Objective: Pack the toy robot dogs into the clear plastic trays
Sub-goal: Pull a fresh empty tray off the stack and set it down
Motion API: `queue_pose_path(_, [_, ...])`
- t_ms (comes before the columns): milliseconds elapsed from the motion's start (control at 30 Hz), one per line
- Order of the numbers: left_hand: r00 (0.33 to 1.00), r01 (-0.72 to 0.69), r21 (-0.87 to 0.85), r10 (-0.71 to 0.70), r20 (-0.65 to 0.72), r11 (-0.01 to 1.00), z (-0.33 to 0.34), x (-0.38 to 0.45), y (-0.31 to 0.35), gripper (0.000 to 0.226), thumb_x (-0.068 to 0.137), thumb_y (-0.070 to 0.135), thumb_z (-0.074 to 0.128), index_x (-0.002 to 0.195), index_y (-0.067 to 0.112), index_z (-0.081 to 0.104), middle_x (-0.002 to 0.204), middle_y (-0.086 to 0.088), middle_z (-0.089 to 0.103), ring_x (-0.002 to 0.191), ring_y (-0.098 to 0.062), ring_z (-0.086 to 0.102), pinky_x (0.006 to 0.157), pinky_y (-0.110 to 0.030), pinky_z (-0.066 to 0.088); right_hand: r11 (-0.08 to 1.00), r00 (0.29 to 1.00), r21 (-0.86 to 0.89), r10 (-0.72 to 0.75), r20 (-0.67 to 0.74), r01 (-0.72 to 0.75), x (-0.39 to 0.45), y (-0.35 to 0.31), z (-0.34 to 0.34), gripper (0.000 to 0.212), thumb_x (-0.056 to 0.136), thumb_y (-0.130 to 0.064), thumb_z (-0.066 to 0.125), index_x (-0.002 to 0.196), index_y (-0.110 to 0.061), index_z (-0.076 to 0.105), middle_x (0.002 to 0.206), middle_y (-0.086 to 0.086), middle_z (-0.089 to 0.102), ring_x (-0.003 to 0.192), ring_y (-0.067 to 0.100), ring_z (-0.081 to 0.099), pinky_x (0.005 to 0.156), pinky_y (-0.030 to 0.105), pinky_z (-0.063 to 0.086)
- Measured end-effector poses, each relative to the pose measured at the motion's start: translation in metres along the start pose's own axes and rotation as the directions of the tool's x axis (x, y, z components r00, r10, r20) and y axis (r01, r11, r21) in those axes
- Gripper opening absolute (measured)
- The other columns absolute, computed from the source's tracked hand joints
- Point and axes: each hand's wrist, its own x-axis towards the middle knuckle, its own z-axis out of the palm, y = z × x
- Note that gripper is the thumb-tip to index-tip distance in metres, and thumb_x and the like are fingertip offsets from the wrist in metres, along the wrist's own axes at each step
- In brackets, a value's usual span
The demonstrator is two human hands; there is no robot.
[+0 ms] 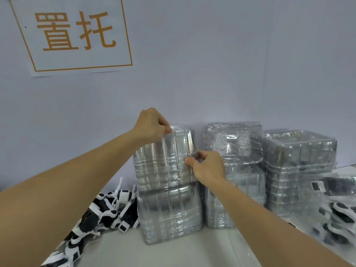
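Toy robot dogs (104,212) are seen heaped at 8 o'clock on the white table (192,253), black bodies with white jointed legs and white ear-like blades, tangled together, touching the left tray stack. A paper sign (75,33) with orange characters and an orange border is fixed to the grey wall (231,64) at 10 o'clock.

At centre, a tall stack of clear plastic trays (167,189) is stood on edge, ribbed and glossy, nested tightly; an upper bundle is set on a lower one. The left hand (152,124) is clamped on the top left corner of the upper bundle, thumb and fingers pinching the rim. The right hand (208,166) is pinched on the right edge of the same bundle at mid height, thumb pressed against the plastic.

Just beside, at 2 o'clock from centre, a second tray stack (233,189) is stood, topped by a tray with two textured round recesses. At 3 o'clock a third tray stack (298,170) is laid flat, cavities up. At 4 o'clock, packed trays (337,218) holding black-and-white dogs are seen, blurred at the edge.
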Motion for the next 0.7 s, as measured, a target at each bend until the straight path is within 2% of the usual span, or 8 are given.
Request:
queue_pose_path(167, [0.998, -0.017, 0.025, 0.019, -0.058, 1.000, -0.007, 0.003, 0.006, 0.007, 0.088, 0.006, 0.074, 0.089, 0.008, 0.080, 0.089, -0.003, 0.075, 0.066, 0.004, 0.058, 0.053, -0.001, 0.040, 1.000, 1.000, -0.017, 0.002, 0.024, -0.002, -0.001, -0.001, -0.001, 0.013, 0.081, -0.033, 0.082, 0.078, -0.027, 0.071, 0.073, -0.017, 0.071, 0.062, 0.001, 0.064, 0.054, 0.020, 0.043])
queue_pose_path(300, [0.986, -0.079, 0.044, 0.085, -0.146, 0.996, -0.025, 0.008, 0.019, 0.011, 0.092, 0.011, 0.071, 0.099, 0.007, 0.079, 0.099, -0.006, 0.074, 0.081, -0.008, 0.060, 0.076, -0.015, 0.042, 1.000, 0.999, -0.027, -0.006, 0.037, 0.007, -0.003, -0.001, -0.003, 0.010, 0.082, -0.033, 0.080, 0.080, -0.028, 0.071, 0.076, -0.019, 0.070, 0.063, -0.005, 0.061, 0.050, 0.012, 0.036])
queue_pose_path(333, [0.980, -0.097, 0.052, 0.105, -0.167, 0.994, -0.032, 0.009, 0.022, 0.012, 0.094, 0.012, 0.070, 0.100, 0.007, 0.078, 0.098, -0.006, 0.073, 0.081, -0.008, 0.059, 0.077, -0.015, 0.042, 1.000, 0.999, -0.029, -0.007, 0.037, 0.008, -0.002, -0.001, -0.003, 0.010, 0.083, -0.033, 0.080, 0.080, -0.029, 0.071, 0.078, -0.019, 0.070, 0.063, -0.005, 0.061, 0.050, 0.011, 0.036])
queue_pose_path(433, [0.958, -0.144, 0.066, 0.155, -0.239, 0.987, -0.049, 0.007, 0.031, 0.012, 0.095, 0.016, 0.069, 0.100, 0.009, 0.077, 0.088, -0.001, 0.068, 0.073, -0.001, 0.055, 0.061, 0.000, 0.036, 0.998, 0.999, -0.057, -0.018, 0.046, 0.021, -0.004, -0.002, -0.004, 0.009, 0.084, -0.034, 0.078, 0.084, -0.030, 0.071, 0.081, -0.021, 0.069, 0.064, -0.007, 0.059, 0.049, 0.008, 0.034])
queue_pose_path(500, [0.941, -0.173, 0.083, 0.189, -0.280, 0.981, -0.057, 0.001, 0.035, 0.011, 0.094, 0.016, 0.070, 0.099, 0.010, 0.077, 0.089, 0.000, 0.067, 0.076, -0.006, 0.056, 0.060, 0.000, 0.036, 0.996, 0.995, -0.084, -0.028, 0.101, 0.037, -0.003, -0.006, -0.008, 0.010, 0.086, -0.036, 0.077, 0.086, -0.029, 0.070, 0.084, -0.018, 0.069, 0.071, -0.003, 0.061, 0.055, 0.012, 0.036])
queue_pose_path(600, [0.893, -0.232, 0.099, 0.253, -0.372, 0.968, -0.066, -0.015, 0.039, 0.009, 0.092, 0.015, 0.072, 0.098, 0.010, 0.077, 0.093, -0.004, 0.071, 0.082, -0.014, 0.057, 0.064, 0.000, 0.036, 0.970, 0.966, -0.240, 0.033, 0.258, 0.031, 0.001, -0.022, -0.024, 0.018, 0.089, -0.034, 0.074, 0.099, -0.019, 0.070, 0.099, -0.001, 0.074, 0.084, 0.010, 0.065, 0.066, 0.021, 0.047])
queue_pose_path(633, [0.869, -0.263, 0.105, 0.282, -0.407, 0.959, -0.068, -0.023, 0.040, 0.010, 0.091, 0.014, 0.073, 0.099, 0.009, 0.077, 0.094, -0.006, 0.072, 0.083, -0.015, 0.058, 0.067, -0.002, 0.038, 0.957, 0.967, -0.288, 0.040, 0.251, 0.036, 0.002, -0.030, -0.030, 0.023, 0.091, -0.026, 0.071, 0.110, -0.013, 0.069, 0.111, 0.004, 0.072, 0.094, 0.016, 0.067, 0.076, 0.025, 0.052])
queue_pose_path(700, [0.804, -0.322, 0.121, 0.339, -0.488, 0.939, -0.067, -0.041, 0.041, 0.014, 0.089, 0.014, 0.075, 0.102, 0.009, 0.077, 0.095, -0.007, 0.073, 0.089, -0.019, 0.061, 0.080, -0.014, 0.044, 0.963, 0.996, -0.255, -0.071, 0.057, 0.084, 0.002, -0.047, -0.043, 0.032, 0.093, -0.010, 0.061, 0.125, -0.008, 0.064, 0.125, 0.005, 0.067, 0.115, 0.023, 0.063, 0.095, 0.028, 0.047])
